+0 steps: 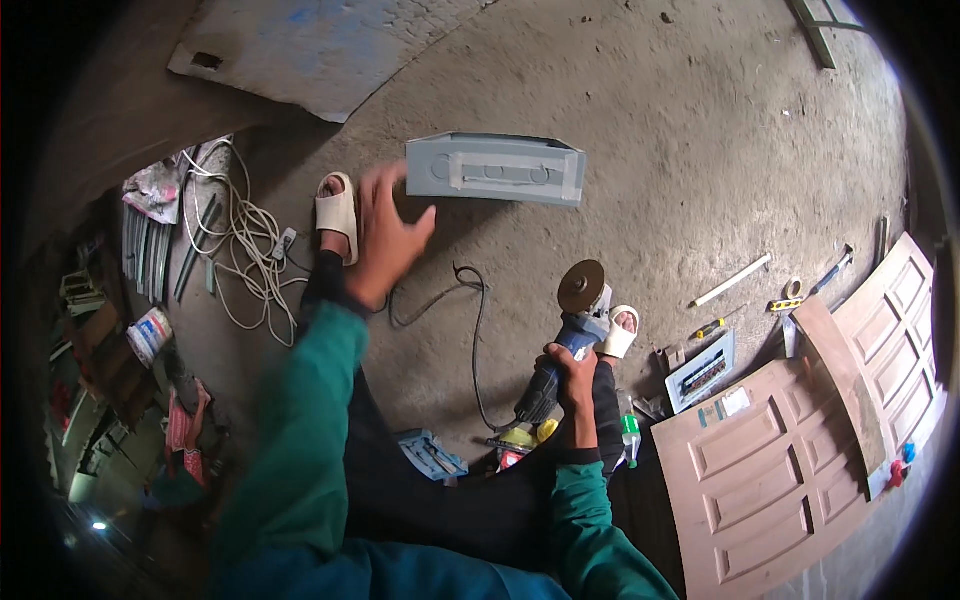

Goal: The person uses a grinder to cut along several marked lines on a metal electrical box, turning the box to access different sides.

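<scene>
Now, left hand (pixel 390 240) spreads empty beside edge (pixel 411 178) of grey box (pixel 497 170); well apart, right hand (pixel 577 383) grips grinder (pixel 580 328).

We stretch our left arm (pixel 315 410) forward | our left grip (pixel 393 240) spreads, thumb apart from fingers | our right arm (pixel 585 515) reaches less far | our right grip (pixel 577 378) curls inward

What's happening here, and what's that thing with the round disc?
A person in green sleeves has an angle grinder in the right hand; its round disc is apart from the grey box in front. The open left hand is at the box's left end; I can't tell whether it touches. Pale tape runs along the box's side. Loops of white cable lie on the floor to the left.
</scene>
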